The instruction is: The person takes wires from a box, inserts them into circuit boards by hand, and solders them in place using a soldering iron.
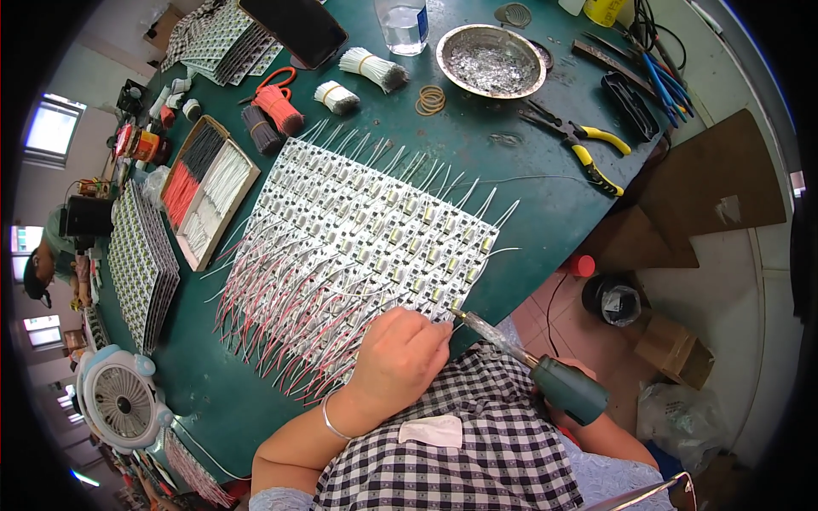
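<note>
A large white panel of small circuit boards (366, 217) lies before me, with white wires along its far edge and red and white wires along its near left side. My left hand (400, 353) is closed in a pinch at the panel's near right corner; whatever its fingertips hold is hidden. My right hand (582, 368) grips a soldering iron (569, 389) by its dark green handle, which covers much of the hand. The iron's tip meets or nearly meets the panel's corner, just right of my left fingertips.
Beyond the panel are wire bundles (372, 68), a metal bowl of solder scraps (492, 64) and yellow-handled pliers (575, 140). A divided wire tray (223, 192), stacked panels (141, 264) and a fan (119, 396) stand left. Another person (55, 251) is at far left.
</note>
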The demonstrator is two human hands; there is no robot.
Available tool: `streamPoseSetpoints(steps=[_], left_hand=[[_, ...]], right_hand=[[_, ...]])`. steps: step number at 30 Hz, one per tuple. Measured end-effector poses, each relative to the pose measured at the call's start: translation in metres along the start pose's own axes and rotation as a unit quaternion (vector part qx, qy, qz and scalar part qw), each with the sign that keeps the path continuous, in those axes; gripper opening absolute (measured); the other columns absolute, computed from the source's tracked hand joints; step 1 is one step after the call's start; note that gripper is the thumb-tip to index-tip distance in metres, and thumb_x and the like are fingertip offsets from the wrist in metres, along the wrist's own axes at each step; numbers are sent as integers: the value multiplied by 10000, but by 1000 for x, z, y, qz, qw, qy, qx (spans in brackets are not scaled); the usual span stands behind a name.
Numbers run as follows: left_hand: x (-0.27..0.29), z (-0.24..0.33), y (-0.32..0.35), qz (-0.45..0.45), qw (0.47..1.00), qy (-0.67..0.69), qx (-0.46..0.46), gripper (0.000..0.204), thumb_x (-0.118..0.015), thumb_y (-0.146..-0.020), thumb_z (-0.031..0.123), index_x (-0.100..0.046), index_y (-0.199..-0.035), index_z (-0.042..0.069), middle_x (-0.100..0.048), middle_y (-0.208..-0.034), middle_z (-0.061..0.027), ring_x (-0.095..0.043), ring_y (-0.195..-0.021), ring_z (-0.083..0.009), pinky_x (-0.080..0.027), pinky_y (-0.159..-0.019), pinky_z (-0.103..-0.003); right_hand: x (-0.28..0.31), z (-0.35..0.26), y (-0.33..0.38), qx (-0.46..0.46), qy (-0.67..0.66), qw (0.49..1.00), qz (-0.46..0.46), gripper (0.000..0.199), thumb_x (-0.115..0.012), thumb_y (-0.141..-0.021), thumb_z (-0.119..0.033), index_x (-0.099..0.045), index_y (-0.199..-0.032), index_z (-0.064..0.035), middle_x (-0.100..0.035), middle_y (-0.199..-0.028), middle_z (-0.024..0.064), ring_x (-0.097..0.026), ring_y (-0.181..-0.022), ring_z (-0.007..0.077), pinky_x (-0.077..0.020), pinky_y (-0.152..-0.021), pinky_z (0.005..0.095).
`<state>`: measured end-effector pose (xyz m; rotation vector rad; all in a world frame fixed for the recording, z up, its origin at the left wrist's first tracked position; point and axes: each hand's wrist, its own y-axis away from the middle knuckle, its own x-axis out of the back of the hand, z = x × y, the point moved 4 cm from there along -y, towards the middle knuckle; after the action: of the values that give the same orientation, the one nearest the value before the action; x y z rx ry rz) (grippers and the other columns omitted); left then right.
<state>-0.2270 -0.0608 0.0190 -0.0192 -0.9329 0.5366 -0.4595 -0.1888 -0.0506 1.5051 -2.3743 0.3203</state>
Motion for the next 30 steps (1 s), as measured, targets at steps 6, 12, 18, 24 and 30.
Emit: streamPoseSetpoints(steps=[6,12,18,24,30], left_hand=[[-1,3,2,-19,999,-42,-7,216,-698,-644,-11,-656,-849,44,-533,-681,-47,-529,-633,-218,-440,-566,-331],[-2,6,0,-37,998,-54,8,220,-688,-656,-2,-653,-870,36,-516,-685,-53,-525,-642,-221,-441,-590,-331],[-3,7,-1,-45,997,-59,19,214,-688,-664,4,-652,-874,32,-516,-675,-55,-527,-638,-226,-443,-594,-334],[-3,7,-2,-53,997,-60,22,212,-686,-668,4,-654,-876,32,-523,-676,-53,-530,-638,-224,-442,-594,-335],[-2,6,-1,-52,997,-56,19,209,-687,-673,7,-655,-878,33,-524,-674,-51,-530,-637,-223,-439,-594,-337]], right_hand=[[-2,3,3,-26,17,999,-13,290,-633,-838,-259,-607,-951,7,-643,-821,78,-634,-687,168,-509,-638,281],[2,-4,-4,-6,41,998,-55,278,-712,-686,-249,-666,-888,-64,-652,-854,96,-647,-768,258,-523,-660,323],[4,4,6,-162,-161,974,-12,267,-716,-728,-188,-647,-946,-49,-658,-867,69,-650,-779,221,-520,-699,290],[5,10,8,-20,-17,1000,4,314,-721,-755,-190,-626,-1008,-30,-661,-914,73,-647,-813,185,-510,-724,262],[4,12,11,-129,-103,986,6,358,-730,-746,-176,-609,-1047,-24,-661,-920,66,-647,-827,180,-512,-740,254]])
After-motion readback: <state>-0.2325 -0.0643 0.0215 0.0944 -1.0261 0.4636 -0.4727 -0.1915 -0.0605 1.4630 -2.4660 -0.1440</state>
